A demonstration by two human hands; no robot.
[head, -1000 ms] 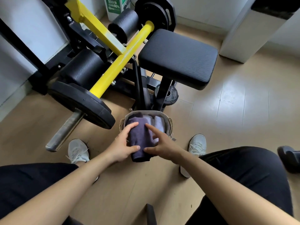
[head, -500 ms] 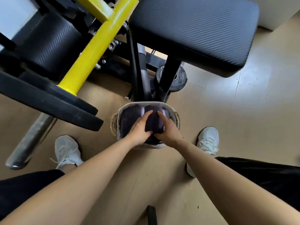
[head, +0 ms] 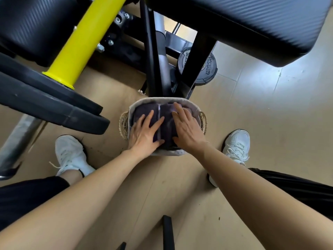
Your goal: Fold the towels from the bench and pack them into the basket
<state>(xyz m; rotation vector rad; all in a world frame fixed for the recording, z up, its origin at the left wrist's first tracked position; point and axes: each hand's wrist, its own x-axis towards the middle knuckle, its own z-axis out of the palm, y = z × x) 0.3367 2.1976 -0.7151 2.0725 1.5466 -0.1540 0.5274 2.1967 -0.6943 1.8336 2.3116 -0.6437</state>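
Purple-dark towelling is pressed flat under both hands, and nothing is gripped. The left hand (head: 146, 134) is laid with fingers straight and slightly spread on the left towel (head: 140, 109), and the right hand (head: 187, 130) likewise on the right towel (head: 167, 108). A pale strip (head: 159, 121), possibly the edge of a lighter towel, is seen between the two folded bundles. Both bundles are set side by side with their long axis running away from the person, so each lies directly beneath its own hand and neither hand is the nearer. The towels are held within the basket (head: 192, 105), whose cloth-lined rim is visible at the far side and whose rope handles (head: 123, 126) stand out left and right. The basket is stood on the floor (head: 261, 123) between the white shoes (head: 72, 156), just in front of the black frame post (head: 192, 69) and below the bench pad (head: 252, 24). No towel is seen on the part of the pad in view. The step is judged to be a final tamping-down. A straight downward push is called for, since a sideways lean could knock the bundles out of line.
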